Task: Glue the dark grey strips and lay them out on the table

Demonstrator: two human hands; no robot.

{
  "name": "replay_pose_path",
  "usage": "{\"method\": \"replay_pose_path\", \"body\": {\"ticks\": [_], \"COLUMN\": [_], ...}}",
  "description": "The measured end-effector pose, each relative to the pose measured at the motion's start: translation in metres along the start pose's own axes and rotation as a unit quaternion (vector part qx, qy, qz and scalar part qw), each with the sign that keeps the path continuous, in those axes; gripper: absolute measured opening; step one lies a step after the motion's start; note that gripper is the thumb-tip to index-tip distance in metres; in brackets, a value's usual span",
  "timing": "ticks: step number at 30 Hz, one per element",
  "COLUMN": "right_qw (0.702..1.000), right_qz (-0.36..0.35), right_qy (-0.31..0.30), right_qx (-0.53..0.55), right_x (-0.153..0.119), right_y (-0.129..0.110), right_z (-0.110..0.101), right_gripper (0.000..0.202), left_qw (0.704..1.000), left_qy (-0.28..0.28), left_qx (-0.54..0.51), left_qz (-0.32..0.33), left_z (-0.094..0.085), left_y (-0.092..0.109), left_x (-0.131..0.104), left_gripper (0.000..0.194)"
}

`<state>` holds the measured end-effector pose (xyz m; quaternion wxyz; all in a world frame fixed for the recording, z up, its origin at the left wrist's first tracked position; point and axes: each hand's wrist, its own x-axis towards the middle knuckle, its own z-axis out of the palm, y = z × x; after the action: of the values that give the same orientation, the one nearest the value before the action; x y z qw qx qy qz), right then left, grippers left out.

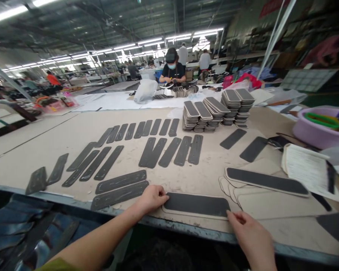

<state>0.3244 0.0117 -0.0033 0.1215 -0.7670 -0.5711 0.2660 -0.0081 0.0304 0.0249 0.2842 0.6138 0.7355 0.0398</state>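
Note:
A dark grey rounded strip (197, 204) lies on a slightly larger beige panel (183, 215) near the table's front edge. My left hand (152, 197) pinches the strip's left end between thumb and finger. At the opposite end, my right hand (250, 235) has its fingers closed on the right corner. Left of my hands are two dark strips (121, 180) with shiny wet-looking streaks. Several more streaked strips (159, 152) are spread in rows farther back. To the right, another dark strip (267, 181) rests on a beige panel, over loose beige panels (262, 203).
Stacks of finished-looking panels (206, 113) stand at the back right. Two dark strips without streaks (233, 138) lie before them. A purple basin (310, 126) and papers (307, 169) are at right. A masked co-worker (173, 71) works across the table (45, 135).

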Motion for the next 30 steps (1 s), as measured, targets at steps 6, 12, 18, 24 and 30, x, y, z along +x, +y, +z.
{"method": "replay_pose_path", "body": {"ticks": [6,12,18,24,30], "right_qw": [1.0,0.999,0.999,0.999,0.999], "right_qz": [0.018,0.027,0.036,0.036,0.039], "right_qy": [0.001,0.002,-0.007,-0.01,-0.01], "right_qx": [-0.01,-0.019,-0.02,-0.015,-0.013], "right_x": [0.002,0.002,-0.001,-0.001,0.001], "right_y": [-0.001,-0.003,-0.007,-0.003,-0.002], "right_z": [0.002,0.003,0.002,0.004,0.005], "right_gripper": [0.039,0.037,0.035,0.033,0.035], "left_qw": [1.0,0.999,0.999,0.935,0.888], "left_qy": [-0.013,-0.003,0.014,0.103,0.118], "left_qx": [0.015,0.022,-0.021,-0.049,0.004], "left_qz": [0.014,0.037,0.048,0.335,0.445], "left_z": [-0.004,-0.001,0.003,0.015,0.022], "left_y": [0.001,0.001,-0.004,-0.035,-0.05], "left_x": [-0.004,-0.009,-0.014,-0.035,-0.034], "left_gripper": [0.017,0.009,0.008,0.026,0.022]}}
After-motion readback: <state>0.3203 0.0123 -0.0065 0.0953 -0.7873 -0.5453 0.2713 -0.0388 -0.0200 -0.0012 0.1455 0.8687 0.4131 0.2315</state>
